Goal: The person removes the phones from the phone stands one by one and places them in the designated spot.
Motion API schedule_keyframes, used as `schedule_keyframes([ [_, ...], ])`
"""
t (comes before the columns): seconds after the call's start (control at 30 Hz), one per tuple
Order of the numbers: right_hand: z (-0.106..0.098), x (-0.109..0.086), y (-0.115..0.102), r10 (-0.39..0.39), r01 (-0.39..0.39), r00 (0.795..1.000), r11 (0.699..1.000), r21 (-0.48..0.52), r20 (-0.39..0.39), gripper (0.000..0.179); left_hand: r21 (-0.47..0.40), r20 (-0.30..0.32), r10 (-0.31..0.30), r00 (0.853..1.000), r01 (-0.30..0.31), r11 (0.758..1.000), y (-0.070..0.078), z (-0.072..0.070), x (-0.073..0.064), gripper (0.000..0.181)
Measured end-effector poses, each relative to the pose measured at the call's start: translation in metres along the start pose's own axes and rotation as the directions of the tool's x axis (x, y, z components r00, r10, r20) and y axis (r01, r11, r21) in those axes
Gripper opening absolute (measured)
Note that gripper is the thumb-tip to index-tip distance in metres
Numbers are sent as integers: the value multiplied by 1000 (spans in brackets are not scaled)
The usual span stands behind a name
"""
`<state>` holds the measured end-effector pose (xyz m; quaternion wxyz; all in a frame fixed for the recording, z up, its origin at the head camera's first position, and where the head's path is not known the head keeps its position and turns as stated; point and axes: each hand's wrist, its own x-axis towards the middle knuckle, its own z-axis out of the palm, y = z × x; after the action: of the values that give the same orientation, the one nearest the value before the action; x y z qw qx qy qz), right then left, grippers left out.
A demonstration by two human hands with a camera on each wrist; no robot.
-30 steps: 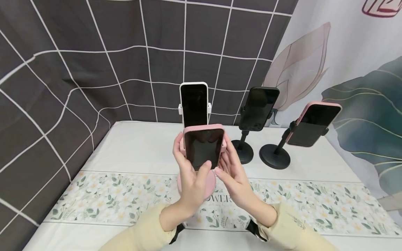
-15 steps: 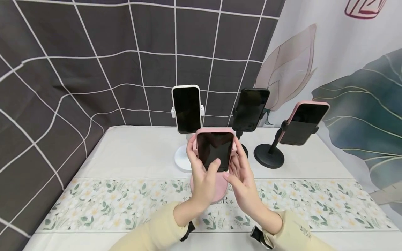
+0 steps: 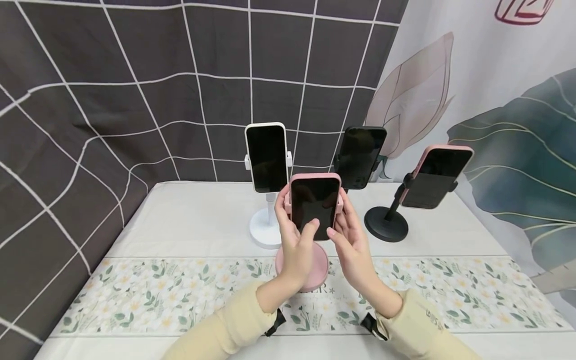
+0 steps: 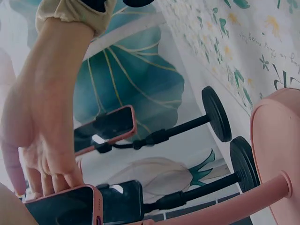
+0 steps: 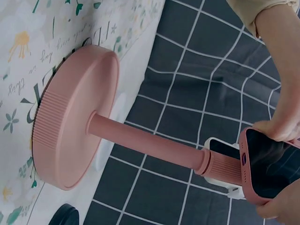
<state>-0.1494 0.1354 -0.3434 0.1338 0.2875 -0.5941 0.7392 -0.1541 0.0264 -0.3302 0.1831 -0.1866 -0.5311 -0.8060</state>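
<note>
A pink-framed phone (image 3: 315, 202) with a dark screen sits in the clamp of a pink phone stand, whose round base (image 3: 318, 270) rests on the floral table runner. My left hand (image 3: 297, 252) grips the phone's left side, its thumb lying over the lower screen. On the other side, my right hand (image 3: 354, 252) holds the phone, with the thumb at the lower right corner and fingers around the edge. The right wrist view shows the pink stem (image 5: 147, 143) rising from base to clamp. The back of the clamp is mostly hidden.
Behind stands a white phone stand (image 3: 265, 232) bearing a white-framed phone (image 3: 267, 157). To the right are a black phone (image 3: 361, 157), its stand partly hidden by my hand, and a black stand (image 3: 386, 225) with a pink-framed phone (image 3: 436, 177). A dark grid curtain (image 3: 180, 95) hangs behind.
The pink stand and phone have moved right across the runner, uncovering the white stand's base. The phone now appears slightly higher. Both hands have kept hold of it, and the head view has shifted slightly.
</note>
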Motion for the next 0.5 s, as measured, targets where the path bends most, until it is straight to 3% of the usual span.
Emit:
schedule_keyframes([
  [0.17, -1, 1, 1, -7, 8, 1000, 996, -84, 19, 62, 11, 21, -80, 997, 80, 997, 5, -11, 2, 59],
  [0.27, -4, 4, -1, 10, -11, 1000, 993, -118, -15, 60, 19, 32, -120, 992, 119, 993, 8, -18, 7, 49],
  [0.4, -10, 11, -5, 29, -49, 993, 981, -185, -110, 48, 75, 8, -114, 993, 114, 991, 12, -28, 11, 43],
  [0.5, -14, 20, -12, -32, -4, 987, 976, -218, -160, 39, 148, -2, -65, 998, 64, 987, 17, -36, 13, 43],
])
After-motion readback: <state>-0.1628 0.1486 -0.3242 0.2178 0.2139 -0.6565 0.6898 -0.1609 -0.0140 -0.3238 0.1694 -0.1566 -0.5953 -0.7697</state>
